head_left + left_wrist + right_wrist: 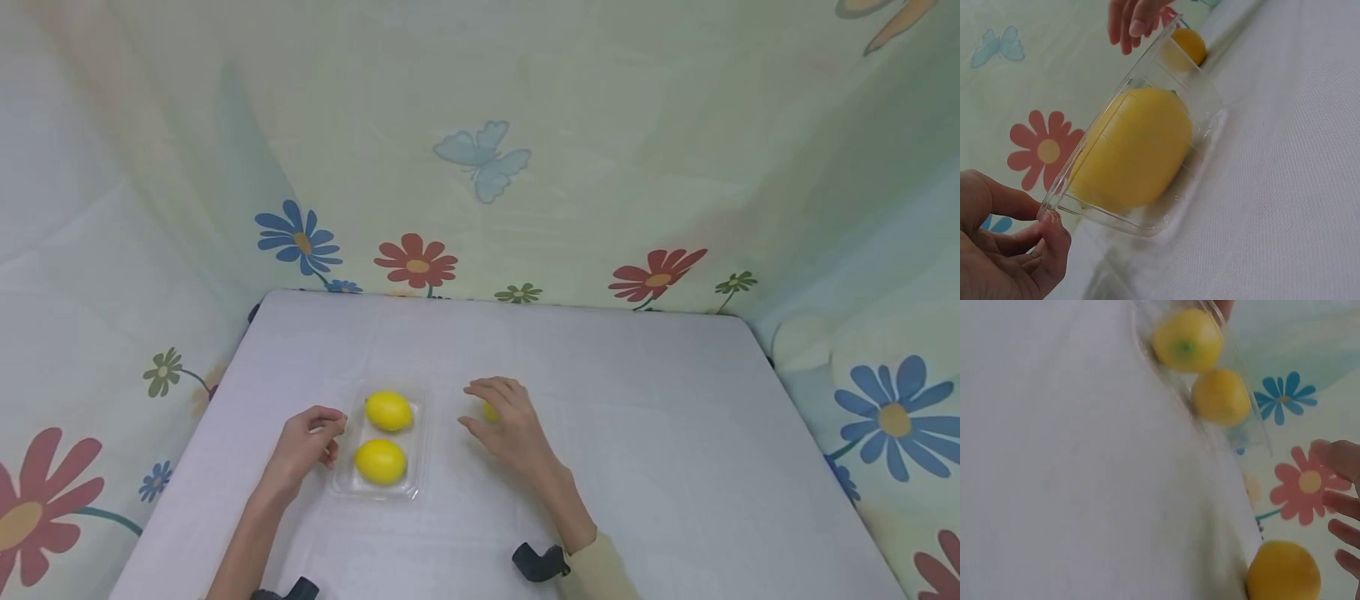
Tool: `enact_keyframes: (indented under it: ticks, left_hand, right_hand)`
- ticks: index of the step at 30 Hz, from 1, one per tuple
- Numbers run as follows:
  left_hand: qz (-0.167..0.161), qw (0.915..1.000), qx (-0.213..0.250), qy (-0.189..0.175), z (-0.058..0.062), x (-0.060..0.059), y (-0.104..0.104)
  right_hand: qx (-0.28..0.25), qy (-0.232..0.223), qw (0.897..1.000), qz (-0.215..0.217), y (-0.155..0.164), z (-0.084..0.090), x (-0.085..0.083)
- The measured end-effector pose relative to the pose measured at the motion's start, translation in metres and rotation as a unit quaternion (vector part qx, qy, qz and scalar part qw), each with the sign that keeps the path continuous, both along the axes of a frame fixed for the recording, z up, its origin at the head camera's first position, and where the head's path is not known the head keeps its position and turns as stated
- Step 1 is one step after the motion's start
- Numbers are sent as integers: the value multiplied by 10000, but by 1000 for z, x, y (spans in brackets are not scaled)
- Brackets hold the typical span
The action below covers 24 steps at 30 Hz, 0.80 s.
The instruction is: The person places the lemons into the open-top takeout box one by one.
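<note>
A clear plastic tray (347,483) lies on the table, holding a far lemon (388,412) and a near lemon (381,462). My left hand (306,443) is at its left side, and the left wrist view shows thumb and fingers pinching the tray's rim (1059,199). To the right of the tray, my right hand (513,427) hovers with fingers spread over another lemon (491,412), mostly hidden beneath it in the head view. From the right wrist, that loose lemon (1284,572) appears below the fingers, apart from them.
White cloth covers the table (660,467). Behind it hangs a curtain (360,150) printed with flowers and a butterfly, which also runs along both sides. Black wrist mounts (540,563) sit at the near edge of view.
</note>
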<state>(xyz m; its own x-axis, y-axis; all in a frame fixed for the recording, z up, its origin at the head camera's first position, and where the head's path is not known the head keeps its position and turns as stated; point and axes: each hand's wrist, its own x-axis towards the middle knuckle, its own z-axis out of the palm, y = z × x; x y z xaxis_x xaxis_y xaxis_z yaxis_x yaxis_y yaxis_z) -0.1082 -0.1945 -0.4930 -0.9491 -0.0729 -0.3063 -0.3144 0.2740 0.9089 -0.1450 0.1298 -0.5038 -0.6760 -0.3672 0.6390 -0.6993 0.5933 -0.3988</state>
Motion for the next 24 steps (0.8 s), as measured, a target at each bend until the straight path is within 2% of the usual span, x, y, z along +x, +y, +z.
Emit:
enact_keyframes:
  ticks: [2,4,8,12,15,24]
  left_hand:
    - [1,10000,-15,-5,0,0,0]
    - [10,10000,-27,-17,0,0,1]
    - [13,10000,-21,-34,0,0,0]
    - [19,10000,-24,-54,0,0,1]
    - [29,10000,-43,-77,0,-1,1]
    - [48,9999,-89,-39,0,-2,1]
  right_hand:
    - [-21,10,9997,-262,12,-4,-4]
    - [42,-211,9985,-501,22,-8,-7]
    - [209,-1207,9896,-749,36,-15,-10]
    - [238,-1999,9768,-728,41,-19,-8]
    - [242,-2161,9736,-692,42,-21,-6]
    - [202,-1831,9809,-627,43,-31,-10]
